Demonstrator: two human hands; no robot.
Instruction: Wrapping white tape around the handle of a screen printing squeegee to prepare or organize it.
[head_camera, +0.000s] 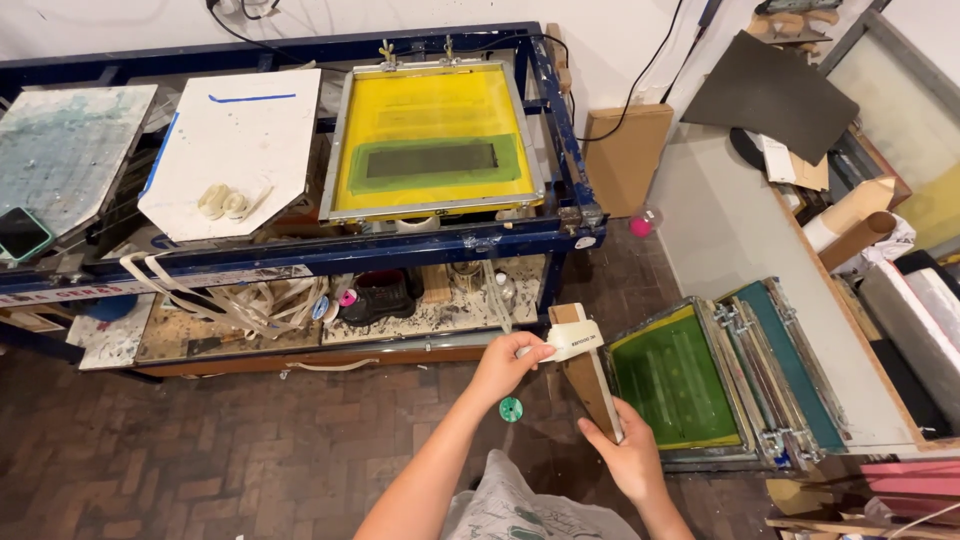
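The left hand (505, 365) pinches a strip of pale tape (572, 340) and wraps it over the top end of a wooden squeegee (590, 375), while the right hand (632, 455) is closed around the lower edge of that squeegee, holding it upright in front of the body. The step in hand looks like binding or taping the squeegee's end; the tape seems partly laid over the corner, so the next move probably calls for pulling it taut and pressing it flat without letting the wood twist in the lower grip.

Just right of the hands, a stack of framed printing screens (715, 375) leans on the floor, the front one green. Beyond the hands stands a blue-framed printing press (560, 130); on it, a yellow screen (432, 140) with a green patch is clamped in place. Left of that lies a white board (240, 140) bearing a blue tape line and a small coil of pale tape, and farther left a stained board with a phone (20, 235) at its edge. Below the press, a cluttered shelf (300, 310) holds loose straps and pots. A small green disc (511, 408) lies on the brick floor (200, 450) under the hands.
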